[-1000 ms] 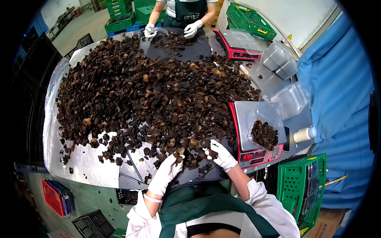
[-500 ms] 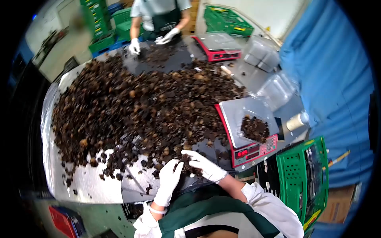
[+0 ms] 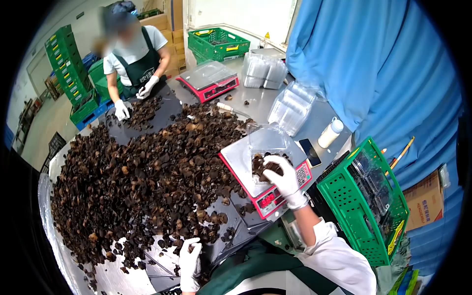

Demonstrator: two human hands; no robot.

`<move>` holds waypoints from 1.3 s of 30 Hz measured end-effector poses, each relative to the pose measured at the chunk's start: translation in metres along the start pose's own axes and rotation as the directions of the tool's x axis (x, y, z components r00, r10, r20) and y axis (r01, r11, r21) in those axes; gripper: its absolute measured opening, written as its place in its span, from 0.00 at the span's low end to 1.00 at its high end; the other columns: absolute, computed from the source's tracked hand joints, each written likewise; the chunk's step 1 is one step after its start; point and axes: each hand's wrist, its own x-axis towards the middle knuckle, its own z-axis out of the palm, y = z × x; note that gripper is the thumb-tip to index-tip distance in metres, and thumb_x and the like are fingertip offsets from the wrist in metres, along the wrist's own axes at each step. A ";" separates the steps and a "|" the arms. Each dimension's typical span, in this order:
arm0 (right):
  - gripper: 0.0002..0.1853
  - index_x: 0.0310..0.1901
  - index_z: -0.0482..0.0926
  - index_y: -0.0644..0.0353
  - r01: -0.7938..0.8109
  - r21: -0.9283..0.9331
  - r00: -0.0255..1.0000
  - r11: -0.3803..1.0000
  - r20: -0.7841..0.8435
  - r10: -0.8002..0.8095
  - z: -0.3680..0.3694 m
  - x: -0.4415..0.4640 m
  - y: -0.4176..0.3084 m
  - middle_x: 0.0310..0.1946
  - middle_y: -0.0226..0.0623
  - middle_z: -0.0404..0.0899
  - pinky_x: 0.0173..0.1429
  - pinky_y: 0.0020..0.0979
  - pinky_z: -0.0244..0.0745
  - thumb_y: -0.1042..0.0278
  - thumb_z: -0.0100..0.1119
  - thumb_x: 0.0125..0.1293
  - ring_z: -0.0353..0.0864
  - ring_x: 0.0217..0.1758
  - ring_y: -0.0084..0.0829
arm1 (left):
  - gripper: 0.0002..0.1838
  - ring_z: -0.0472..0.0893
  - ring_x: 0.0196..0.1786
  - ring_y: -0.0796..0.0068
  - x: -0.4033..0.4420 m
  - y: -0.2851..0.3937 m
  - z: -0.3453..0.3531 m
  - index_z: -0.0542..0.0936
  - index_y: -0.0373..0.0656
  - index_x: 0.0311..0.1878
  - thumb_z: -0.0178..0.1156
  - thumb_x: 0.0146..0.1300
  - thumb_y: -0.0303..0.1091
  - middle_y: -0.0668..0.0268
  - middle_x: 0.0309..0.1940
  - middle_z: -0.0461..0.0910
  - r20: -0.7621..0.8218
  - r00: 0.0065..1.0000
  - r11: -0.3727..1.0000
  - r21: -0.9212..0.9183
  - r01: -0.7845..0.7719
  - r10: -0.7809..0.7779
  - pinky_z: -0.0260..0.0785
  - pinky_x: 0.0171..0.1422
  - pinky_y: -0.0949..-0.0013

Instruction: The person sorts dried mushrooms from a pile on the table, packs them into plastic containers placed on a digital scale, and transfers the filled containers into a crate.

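Right hand (image 3: 285,181) curled over black fungus (image 3: 257,162) in tub (image 3: 257,187), likely on near scale (image 3: 238,153) for weighing; can't tell hold. Left hand (image 3: 189,265) left of scale, grip unclear.

Single head view, worn on the person's head, wide fisheye with dark rounded edges, facing forward and down. Close range on both hands: left hand (image 3: 190,259) low near the bottom edge, right hand (image 3: 284,180) right of center. Table (image 3: 251,104) runs out beyond both; co-worker (image 3: 140,61) farther off, upper left past the left hand.
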 end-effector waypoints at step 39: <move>0.14 0.41 0.82 0.55 0.484 -0.446 0.863 0.753 0.388 -0.324 -0.085 0.039 0.089 0.55 0.38 0.75 0.66 0.45 0.62 0.65 0.67 0.50 0.64 0.66 0.50 | 0.05 0.73 0.31 0.84 -0.002 -0.004 0.169 0.80 0.38 0.36 0.60 0.61 0.29 0.71 0.28 0.79 -0.183 0.969 0.927 0.363 -0.090 0.166 0.66 0.38 0.77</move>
